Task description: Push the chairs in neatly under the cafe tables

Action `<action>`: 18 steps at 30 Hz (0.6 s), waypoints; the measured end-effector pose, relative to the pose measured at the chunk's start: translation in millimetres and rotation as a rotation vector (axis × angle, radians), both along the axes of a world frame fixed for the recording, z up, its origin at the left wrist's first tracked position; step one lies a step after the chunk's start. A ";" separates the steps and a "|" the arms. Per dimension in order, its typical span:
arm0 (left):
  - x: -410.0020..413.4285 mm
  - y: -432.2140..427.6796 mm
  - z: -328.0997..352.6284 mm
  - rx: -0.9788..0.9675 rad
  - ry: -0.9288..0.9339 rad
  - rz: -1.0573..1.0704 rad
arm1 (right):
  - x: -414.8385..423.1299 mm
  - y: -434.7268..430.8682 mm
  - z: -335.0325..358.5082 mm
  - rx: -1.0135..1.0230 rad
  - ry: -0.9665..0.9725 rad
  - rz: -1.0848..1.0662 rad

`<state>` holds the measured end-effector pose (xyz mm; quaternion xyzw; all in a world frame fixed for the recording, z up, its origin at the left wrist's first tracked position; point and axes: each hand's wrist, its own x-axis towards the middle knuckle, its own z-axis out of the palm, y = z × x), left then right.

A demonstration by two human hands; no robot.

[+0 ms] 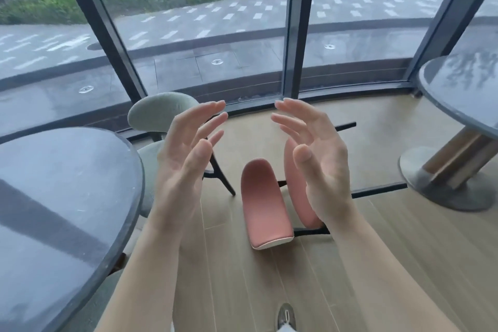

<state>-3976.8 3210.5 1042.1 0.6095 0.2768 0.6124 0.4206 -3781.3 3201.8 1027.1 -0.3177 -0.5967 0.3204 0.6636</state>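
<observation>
A pink chair (262, 205) lies tipped over on the wooden floor between two round dark tables, its black legs pointing right. A pale green chair (153, 113) stands at the far side of the left table (67, 191), partly tucked under its edge. My left hand (186, 159) and my right hand (315, 162) are raised in front of me above the pink chair, palms facing each other, fingers spread, touching nothing. Part of the pink seat is hidden behind my right hand.
A second round table (458, 94) on a metal pedestal base (444, 183) stands at the right. Curved floor-to-ceiling windows with dark frames (292, 35) close off the far side. Another grey-green seat (107, 299) sits low under the left table. My shoe (286, 318) shows at the bottom.
</observation>
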 end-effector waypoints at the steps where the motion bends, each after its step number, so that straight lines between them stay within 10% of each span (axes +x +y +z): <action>1: 3.7 17.8 -3.7 -0.005 0.007 0.006 | 2.2 19.0 -3.8 0.000 0.003 -0.003; 18: -28.6 278.3 -164.0 -0.235 -0.112 0.072 | -52.5 280.6 -147.3 -0.250 -0.043 0.064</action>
